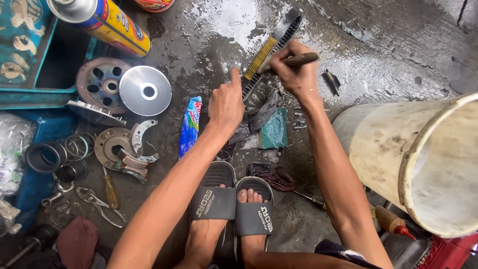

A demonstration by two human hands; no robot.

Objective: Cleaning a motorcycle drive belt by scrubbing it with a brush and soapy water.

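Grey slide sandals [233, 201] sit nearest, toes forward on the wet concrete floor [388, 55]. Further out, the left hand [225, 103] is a loose fist, index finger stretched out, its tip pressing the near end of the toothed drive belt [271, 52]; nothing is gripped. That belt lies flat on the floor, long axis running diagonally, from near-left by the fingertip away to far-right. Beyond, the right hand [291, 69] has its grip closed around a brush handle [294, 61], held crosswise over the belt's middle, handle end pointing right. Silver pulley disc [145, 90] off left, white bucket [423, 159] right.
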